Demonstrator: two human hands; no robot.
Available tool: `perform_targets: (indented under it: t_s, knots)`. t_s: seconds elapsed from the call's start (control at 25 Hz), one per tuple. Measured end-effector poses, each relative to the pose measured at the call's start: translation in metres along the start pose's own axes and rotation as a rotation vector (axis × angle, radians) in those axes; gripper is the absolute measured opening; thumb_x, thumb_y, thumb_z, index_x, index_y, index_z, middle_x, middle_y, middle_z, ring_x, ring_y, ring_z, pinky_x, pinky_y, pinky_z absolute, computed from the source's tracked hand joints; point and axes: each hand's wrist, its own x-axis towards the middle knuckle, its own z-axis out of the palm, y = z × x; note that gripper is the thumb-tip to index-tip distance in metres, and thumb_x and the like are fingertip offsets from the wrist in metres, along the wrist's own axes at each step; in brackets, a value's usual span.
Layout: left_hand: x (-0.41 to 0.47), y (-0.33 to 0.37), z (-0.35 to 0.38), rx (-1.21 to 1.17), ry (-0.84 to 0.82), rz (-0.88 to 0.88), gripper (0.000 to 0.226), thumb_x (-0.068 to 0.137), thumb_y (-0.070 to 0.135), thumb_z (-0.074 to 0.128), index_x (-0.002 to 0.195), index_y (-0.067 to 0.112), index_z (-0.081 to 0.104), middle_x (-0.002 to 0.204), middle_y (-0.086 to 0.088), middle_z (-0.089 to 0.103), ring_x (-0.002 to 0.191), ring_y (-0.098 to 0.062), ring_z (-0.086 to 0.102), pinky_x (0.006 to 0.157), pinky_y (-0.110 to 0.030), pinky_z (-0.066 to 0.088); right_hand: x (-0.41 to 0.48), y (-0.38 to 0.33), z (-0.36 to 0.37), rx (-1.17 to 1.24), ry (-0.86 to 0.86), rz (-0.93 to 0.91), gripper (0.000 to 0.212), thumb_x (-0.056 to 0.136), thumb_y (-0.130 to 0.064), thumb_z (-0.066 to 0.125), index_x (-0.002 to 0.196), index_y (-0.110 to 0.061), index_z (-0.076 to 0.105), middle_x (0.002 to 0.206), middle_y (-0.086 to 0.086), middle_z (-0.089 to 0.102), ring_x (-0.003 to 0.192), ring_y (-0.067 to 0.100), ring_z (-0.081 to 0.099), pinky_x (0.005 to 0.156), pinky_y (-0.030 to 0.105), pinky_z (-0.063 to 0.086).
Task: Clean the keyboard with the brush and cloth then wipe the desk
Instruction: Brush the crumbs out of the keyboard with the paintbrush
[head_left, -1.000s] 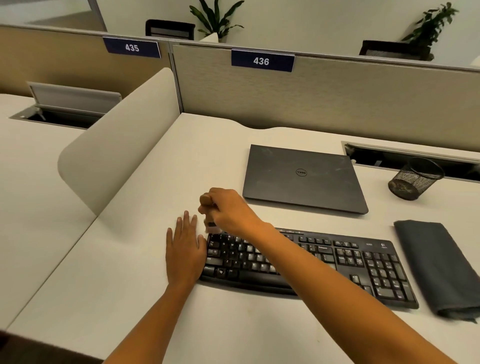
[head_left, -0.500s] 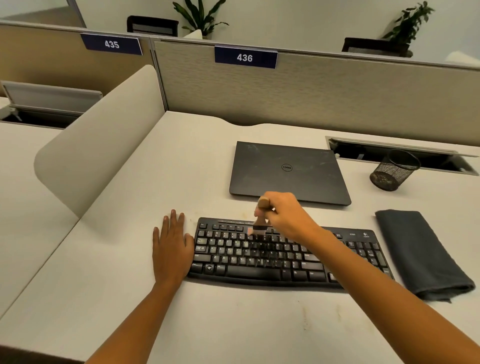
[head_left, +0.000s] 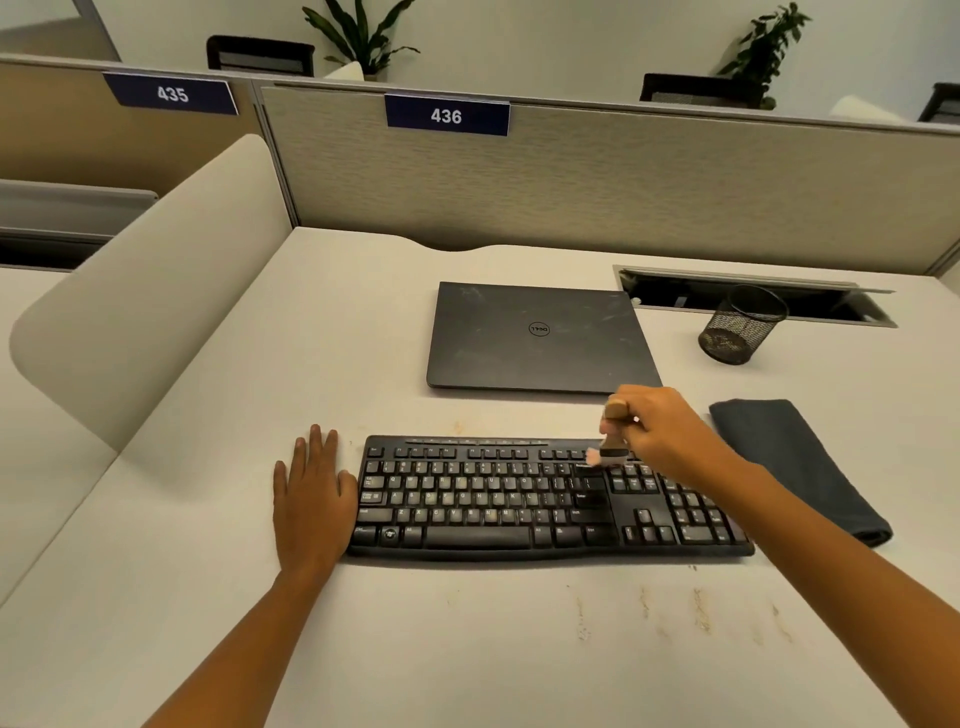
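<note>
Meanwhile, my right hand grips the brush on the keyboard's upper keys while my left hand rests flat, fingers straight, beside it.

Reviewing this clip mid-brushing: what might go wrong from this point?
1. The brush in the right hand works the keyboard near the laptop; flicked dust may land on its lid.
2. The left hand lies flat at the keyboard's left end, not gripping it; strokes at the far side might shift it.
3. Stains on the desk may be overlooked.
</note>
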Motion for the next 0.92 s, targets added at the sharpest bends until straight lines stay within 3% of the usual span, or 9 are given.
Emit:
perform_targets:
  t_s: [0.24,0.4,0.44,0.56,0.64,0.72,0.84,0.92]
  knots:
    - [-0.001,0.001,-0.002,-0.011,-0.011,-0.005,0.054,0.099,0.013,0.044,0.151,0.009,0.033,0.16,-0.01,0.024,0.149,-0.027,0.019,0.121,-0.044,0.009,-0.02,0.035,-0.02,-0.118,0.013,0.027,0.019,0.082,0.012,0.055,0.071,-0.002,0.061,0.076,-0.002,0.058,0.07,0.005,0.055,0.063,0.015,0.042]
    - [-0.001,0.003,-0.003,-0.024,-0.011,-0.009,0.054,0.098,0.012,0.045,0.151,0.009,0.034,0.159,-0.01,0.025,0.148,-0.027,0.02,0.121,-0.044,0.009,-0.03,0.053,-0.035,-0.305,-0.011,0.067,0.018,0.087,-0.002,0.061,0.07,-0.006,0.059,0.074,-0.002,0.055,0.066,0.013,0.053,0.061,0.034,0.047]
    - [-0.001,0.003,-0.003,-0.025,-0.009,-0.006,0.054,0.098,0.012,0.045,0.15,0.009,0.034,0.159,-0.01,0.025,0.148,-0.027,0.021,0.121,-0.045,0.01,-0.033,0.056,-0.038,-0.302,0.019,0.092,0.016,0.088,-0.003,0.062,0.072,-0.006,0.061,0.074,-0.001,0.056,0.067,0.014,0.056,0.06,0.032,0.049]
    - [-0.001,0.002,-0.002,-0.027,-0.01,-0.005,0.054,0.098,0.012,0.045,0.15,0.008,0.034,0.159,-0.011,0.026,0.148,-0.028,0.021,0.121,-0.045,0.01,-0.042,0.056,-0.041,-0.071,0.275,0.191,0.009,0.088,0.001,0.061,0.082,-0.003,0.066,0.079,-0.001,0.062,0.071,0.001,0.058,0.061,0.008,0.044]
    - [-0.001,0.002,-0.002,-0.027,-0.008,-0.005,0.054,0.098,0.012,0.046,0.15,0.009,0.035,0.159,-0.01,0.026,0.148,-0.028,0.021,0.121,-0.045,0.01,-0.047,0.054,-0.035,0.041,0.386,0.234,0.006,0.088,-0.003,0.064,0.085,-0.005,0.069,0.083,-0.002,0.066,0.076,0.001,0.058,0.067,0.008,0.039]
    - [-0.001,0.002,-0.002,-0.028,-0.009,-0.006,0.054,0.098,0.012,0.046,0.15,0.009,0.035,0.159,-0.01,0.026,0.148,-0.027,0.021,0.121,-0.045,0.009,-0.052,0.053,-0.029,0.098,0.359,0.269,0.005,0.088,-0.004,0.065,0.085,-0.006,0.069,0.083,-0.001,0.068,0.078,0.006,0.06,0.069,0.012,0.042]
    - [-0.001,0.003,-0.003,-0.034,-0.009,-0.007,0.054,0.097,0.011,0.046,0.15,0.009,0.035,0.159,-0.01,0.026,0.148,-0.027,0.021,0.121,-0.045,0.009,-0.057,0.056,-0.034,0.013,0.318,0.34,0.01,0.085,0.007,0.063,0.082,-0.003,0.064,0.076,-0.002,0.059,0.069,-0.003,0.053,0.057,0.003,0.041]
    - [-0.002,0.003,-0.003,-0.038,-0.011,-0.007,0.054,0.097,0.011,0.046,0.15,0.009,0.035,0.159,-0.01,0.026,0.148,-0.027,0.021,0.121,-0.045,0.01,-0.058,0.056,-0.038,0.01,0.362,0.373,0.007,0.084,0.008,0.063,0.083,0.001,0.062,0.078,0.002,0.057,0.068,0.0,0.052,0.054,0.004,0.041]
